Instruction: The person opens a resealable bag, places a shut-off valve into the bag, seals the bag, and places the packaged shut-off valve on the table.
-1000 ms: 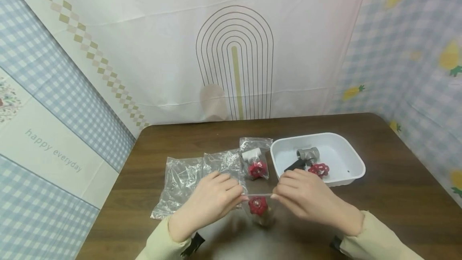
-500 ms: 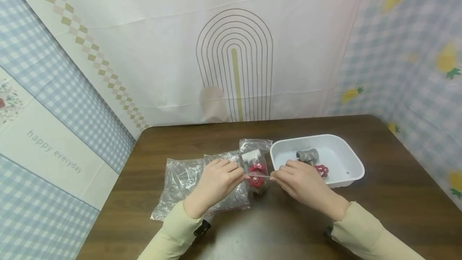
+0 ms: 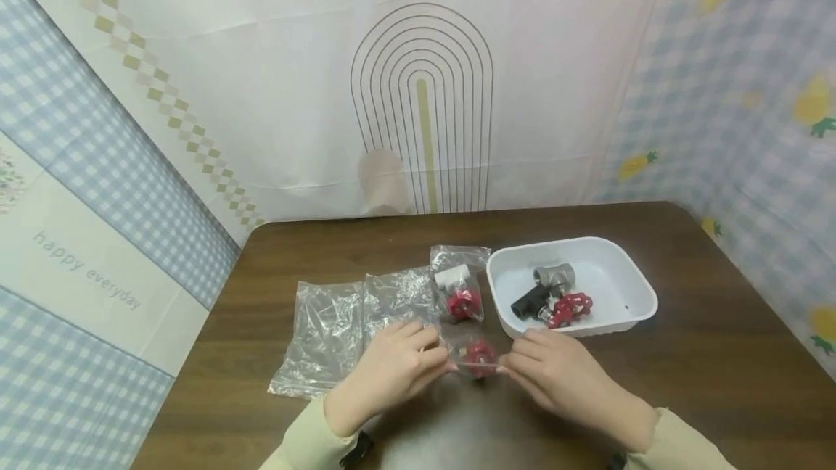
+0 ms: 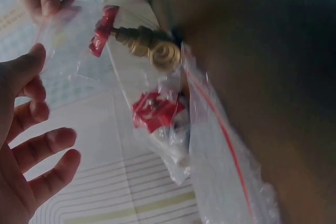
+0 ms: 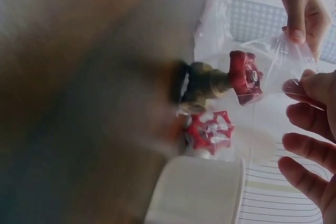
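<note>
Left hand (image 3: 395,370) and right hand (image 3: 560,370), held apart, each pinching the top edge of a clear bag (image 5: 274,59); inside, a red-handled brass valve (image 4: 144,43), near the white tray (image 3: 610,285).

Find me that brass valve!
In the head view, the brass valve is lower centre, inside a clear bag held by the left hand and right hand.

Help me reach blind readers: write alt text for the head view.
The left hand and right hand pinch the edge of a clear bag with a red-wheeled valve inside, over a brown table. Beyond that bag lies another bagged valve, with two flat clear bags to its left and a white tray of pipe parts to its right.
</note>
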A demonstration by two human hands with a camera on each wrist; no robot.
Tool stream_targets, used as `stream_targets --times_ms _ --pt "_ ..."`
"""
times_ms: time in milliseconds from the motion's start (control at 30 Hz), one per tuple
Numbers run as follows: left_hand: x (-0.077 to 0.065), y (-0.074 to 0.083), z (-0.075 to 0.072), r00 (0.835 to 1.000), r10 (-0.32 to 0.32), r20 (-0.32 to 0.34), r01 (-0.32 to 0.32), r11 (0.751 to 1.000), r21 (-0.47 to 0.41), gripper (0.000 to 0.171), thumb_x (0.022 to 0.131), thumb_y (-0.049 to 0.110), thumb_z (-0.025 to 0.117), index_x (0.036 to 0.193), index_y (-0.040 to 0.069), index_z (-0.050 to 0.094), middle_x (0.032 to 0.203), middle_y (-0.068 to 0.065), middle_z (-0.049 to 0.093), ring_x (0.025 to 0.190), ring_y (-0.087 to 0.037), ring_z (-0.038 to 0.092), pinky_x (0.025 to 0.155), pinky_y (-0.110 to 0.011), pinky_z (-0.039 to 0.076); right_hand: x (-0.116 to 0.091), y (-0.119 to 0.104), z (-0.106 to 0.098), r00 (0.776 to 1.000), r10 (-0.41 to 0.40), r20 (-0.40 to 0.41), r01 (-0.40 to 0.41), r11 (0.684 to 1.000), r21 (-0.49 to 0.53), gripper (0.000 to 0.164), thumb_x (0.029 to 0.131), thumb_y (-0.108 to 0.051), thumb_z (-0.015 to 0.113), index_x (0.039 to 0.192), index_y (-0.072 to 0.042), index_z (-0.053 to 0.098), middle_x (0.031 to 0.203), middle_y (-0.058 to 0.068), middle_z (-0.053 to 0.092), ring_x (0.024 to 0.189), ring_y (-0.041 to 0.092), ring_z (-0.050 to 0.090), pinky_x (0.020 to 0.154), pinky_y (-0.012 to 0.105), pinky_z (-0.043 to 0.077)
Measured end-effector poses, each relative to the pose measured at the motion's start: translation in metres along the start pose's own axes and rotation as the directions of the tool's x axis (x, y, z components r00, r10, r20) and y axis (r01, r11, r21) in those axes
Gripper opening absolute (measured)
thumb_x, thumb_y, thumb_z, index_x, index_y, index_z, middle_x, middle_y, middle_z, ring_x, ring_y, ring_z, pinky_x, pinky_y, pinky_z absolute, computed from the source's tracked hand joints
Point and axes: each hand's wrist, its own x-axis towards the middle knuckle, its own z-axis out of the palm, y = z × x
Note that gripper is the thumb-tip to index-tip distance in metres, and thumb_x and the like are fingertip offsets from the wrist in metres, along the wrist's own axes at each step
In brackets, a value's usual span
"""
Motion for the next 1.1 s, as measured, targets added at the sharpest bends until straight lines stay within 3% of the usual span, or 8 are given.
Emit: stream_targets --times_ms 233,433,600,667,767,900,1000,1100 --pt "-0.009 0.014 -0.001 0.988 0.068 0.138 -0.059 0.996 -0.07 0.022 0.097 0.043 0.064 0.087 0.026 0.073 0.096 0.011 0.064 0.085 -0.006 0.059 0.071 -0.02 0.05 -0.015 -0.011 0.003 0.994 -0.007 0.111 -0.003 0.996 0.094 0.005 0.092 -0.025 0.071 0.094 -0.02 0.071 0.099 -0.009 0.065 0.089 0.007 0.06 0.078 0.026 0.052" --pt "-0.015 0.024 0.0 0.971 0.125 0.203 -0.108 0.99 -0.093 0.02 0.094 0.046 0.067 0.085 0.029 0.072 0.104 0.013 0.065 0.089 -0.004 0.059 0.073 -0.017 0.047 -0.027 -0.021 0.008 0.98 -0.005 0.199 -0.017 0.994 0.109 0.007 0.092 -0.026 0.074 0.098 -0.024 0.072 0.111 -0.009 0.067 0.099 0.007 0.062 0.081 0.027 0.053" --pt "-0.018 0.026 0.0 0.944 0.144 0.298 -0.106 0.984 -0.143 0.027 0.098 0.051 0.06 0.084 0.029 0.068 0.105 0.013 0.064 0.094 -0.005 0.058 0.079 -0.02 0.048 -0.033 -0.024 0.007 0.965 0.058 0.257 -0.097 0.985 0.142 0.007 0.091 -0.029 0.076 0.097 -0.027 0.074 0.115 -0.01 0.066 0.101 0.006 0.062 0.082 0.028 0.055" --pt "-0.018 0.026 0.0 0.937 0.135 0.321 -0.083 0.982 -0.17 0.032 0.1 0.052 0.055 0.081 0.028 0.064 0.103 0.013 0.063 0.093 -0.005 0.058 0.081 -0.021 0.048 -0.033 -0.025 0.006 0.957 0.084 0.278 -0.132 0.979 0.157 0.005 0.092 -0.032 0.075 0.095 -0.028 0.075 0.115 -0.011 0.066 0.1 0.006 0.062 0.081 0.029 0.055" --pt "-0.016 0.023 0.001 0.943 0.082 0.323 -0.021 0.982 -0.19 0.034 0.102 0.052 0.051 0.084 0.027 0.064 0.098 0.013 0.063 0.09 -0.005 0.06 0.083 -0.024 0.05 -0.033 -0.025 0.005 0.951 0.124 0.285 -0.176 0.971 0.164 0.006 0.095 -0.033 0.071 0.092 -0.029 0.075 0.112 -0.012 0.066 0.099 0.006 0.062 0.08 0.03 0.056" --pt "-0.014 0.021 0.006 0.95 -0.035 0.311 0.084 0.986 -0.145 0.032 0.102 0.049 0.054 0.104 0.02 0.067 0.099 0.01 0.065 0.092 -0.008 0.064 0.087 -0.029 0.053 -0.03 -0.024 0.007 0.959 0.168 0.227 -0.205 0.967 0.151 0.006 0.094 -0.027 0.072 0.1 -0.027 0.074 0.113 -0.01 0.067 0.1 0.008 0.064 0.081 0.032 0.056" --pt "-0.014 0.022 0.008 0.932 -0.075 0.355 0.124 0.985 -0.118 0.042 0.101 0.049 0.054 0.124 0.015 0.065 0.114 0.004 0.068 0.104 -0.012 0.065 0.092 -0.033 0.054 -0.029 -0.026 0.01 0.958 0.177 0.225 -0.209 0.969 0.129 0.025 0.094 -0.026 0.072 0.118 -0.025 0.071 0.122 -0.006 0.066 0.107 0.011 0.064 0.085 0.036 0.057" --pt "-0.015 0.023 0.009 0.896 -0.063 0.439 0.132 0.983 -0.129 0.053 0.103 0.049 0.051 0.141 0.012 0.057 0.132 -0.002 0.064 0.119 -0.015 0.062 0.1 -0.038 0.052 -0.03 -0.03 0.013 0.94 0.173 0.295 -0.212 0.972 0.104 0.039 0.097 -0.029 0.068 0.135 -0.023 0.063 0.134 -0.002 0.063 0.115 0.015 0.063 0.089 0.04 0.057"
